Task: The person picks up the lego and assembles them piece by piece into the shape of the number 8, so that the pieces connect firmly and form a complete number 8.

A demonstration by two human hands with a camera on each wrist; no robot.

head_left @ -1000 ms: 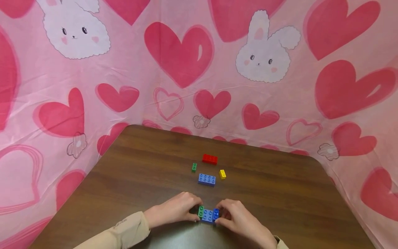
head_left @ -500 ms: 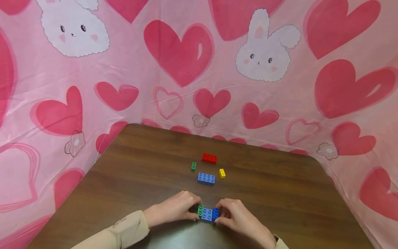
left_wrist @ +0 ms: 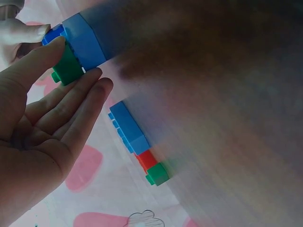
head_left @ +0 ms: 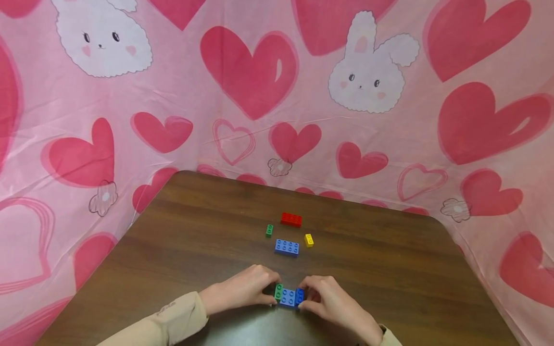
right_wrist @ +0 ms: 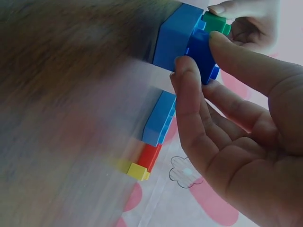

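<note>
A light blue brick (head_left: 287, 297) lies near the table's front edge, with a small green brick (head_left: 279, 292) on its left end and a small dark blue brick (head_left: 300, 296) on its right end. My left hand (head_left: 246, 290) pinches the green brick between thumb and fingers; the left wrist view shows the thumb on the green brick (left_wrist: 68, 66). From the other side my right hand (head_left: 339, 305) pinches the dark blue brick (right_wrist: 201, 56), which the right wrist view shows standing on the light blue one (right_wrist: 174, 40).
Beyond my hands another light blue brick (head_left: 287, 247) lies on the brown table (head_left: 207, 216). Around it are a small green brick (head_left: 269, 230), a small yellow brick (head_left: 309, 240) and a red brick (head_left: 291, 219). A pink cloth (head_left: 311, 108) with hearts and rabbits hangs behind the table.
Both hands keep their grip at the two ends of the brick stack. The whole head view has shifted very slightly; nothing else visibly moves.
</note>
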